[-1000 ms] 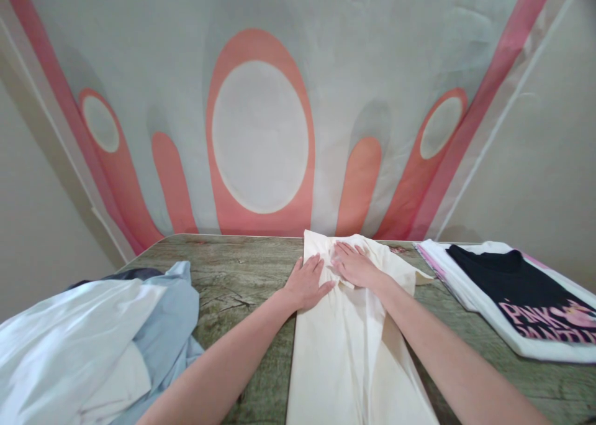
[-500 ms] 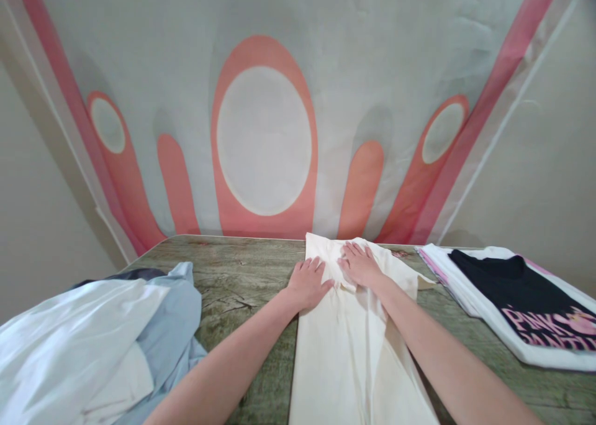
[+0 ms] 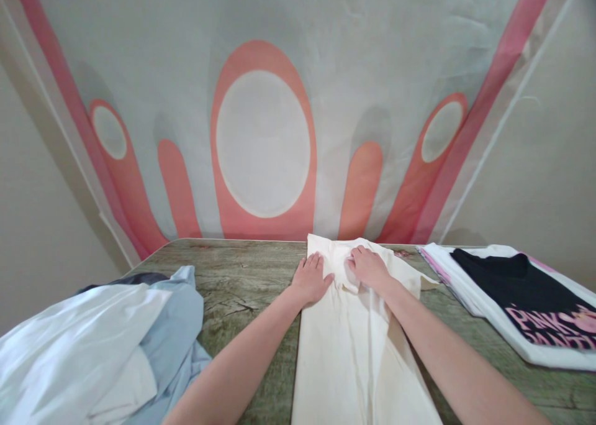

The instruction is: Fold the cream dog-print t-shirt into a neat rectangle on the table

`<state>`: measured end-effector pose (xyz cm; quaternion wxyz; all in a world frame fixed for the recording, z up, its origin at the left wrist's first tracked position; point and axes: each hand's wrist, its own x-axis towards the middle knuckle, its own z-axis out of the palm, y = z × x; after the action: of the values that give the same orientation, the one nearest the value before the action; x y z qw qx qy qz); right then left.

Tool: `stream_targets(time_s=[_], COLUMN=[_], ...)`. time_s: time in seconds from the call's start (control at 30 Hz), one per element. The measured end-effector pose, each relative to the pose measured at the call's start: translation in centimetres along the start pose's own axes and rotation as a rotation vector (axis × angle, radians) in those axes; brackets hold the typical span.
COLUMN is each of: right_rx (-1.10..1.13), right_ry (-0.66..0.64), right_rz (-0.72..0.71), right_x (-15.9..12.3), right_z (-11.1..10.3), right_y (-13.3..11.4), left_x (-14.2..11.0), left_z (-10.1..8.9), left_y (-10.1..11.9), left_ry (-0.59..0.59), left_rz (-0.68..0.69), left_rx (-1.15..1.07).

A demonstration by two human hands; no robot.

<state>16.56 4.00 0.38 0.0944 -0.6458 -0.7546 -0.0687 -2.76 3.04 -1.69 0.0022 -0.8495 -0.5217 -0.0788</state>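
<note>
A pair of cream trousers [image 3: 335,350], apparently folded lengthwise, lies with its top end near the table's far edge. The lower part runs out of view at the bottom, and a pointed corner juts out to the right. My left hand [image 3: 311,281] rests flat on the left edge near the top, fingers stretched out. To its right, my right hand [image 3: 369,268] presses on the wrinkled upper part with its fingers slightly bent. Neither hand appears to grip the cloth. Creases run down the fabric below the hands.
On the left is a loose heap of clothes, with a white garment [image 3: 79,344] over a light blue one [image 3: 179,325]. Folded shirts lie stacked at the right, a black printed T-shirt [image 3: 521,294] on top. The wood-patterned table [image 3: 242,276] meets a patterned backdrop [image 3: 335,71] behind.
My right hand has slid to the right across the top of the trousers, and its fingers are more bent. My left hand stays on the left edge. The view has shifted slightly.
</note>
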Motion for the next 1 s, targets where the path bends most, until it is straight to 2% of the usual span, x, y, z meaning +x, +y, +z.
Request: stream_targets(time_s=[0.23,0.4,0.57,0.73,0.83,0.9,1.0], right_rx=[-0.029,-0.001,0.039,0.251,0.358,0.4,0.403], right_ry=[0.009,0.0,-0.029,-0.032,-0.037,-0.034,-0.009], right_rz=[0.016,-0.037,-0.156,-0.382,-0.405,-0.407,-0.362], right_x=[-0.9,-1.8,-3.6,-6.4,-7.5,-7.7,-7.6], right_z=[-0.2,-1.0,-1.9,-2.9,-3.4,-3.4,-2.9], right_y=[0.0,0.4,1.0,0.1,-1.0,-1.6,-2.1], left_x=[-1.2,-2.7,-5.8,-9.6,-10.7,-11.0,-11.2], left_z=[-0.3,-0.6,-1.8,-3.9,-4.9,-5.5,-6.4], left_y=[0.7,1.7,2.9,2.1,1.3,1.2,1.4], left_ry=[-0.006,0.0,-0.043,-0.108,-0.112,-0.06,-0.039], left_rz=[-0.052,-0.091,-0.101,-0.031,-0.001,-0.026,-0.236], left_rx=[0.005,0.011,0.011,-0.034,-0.2,-0.426,-0.851])
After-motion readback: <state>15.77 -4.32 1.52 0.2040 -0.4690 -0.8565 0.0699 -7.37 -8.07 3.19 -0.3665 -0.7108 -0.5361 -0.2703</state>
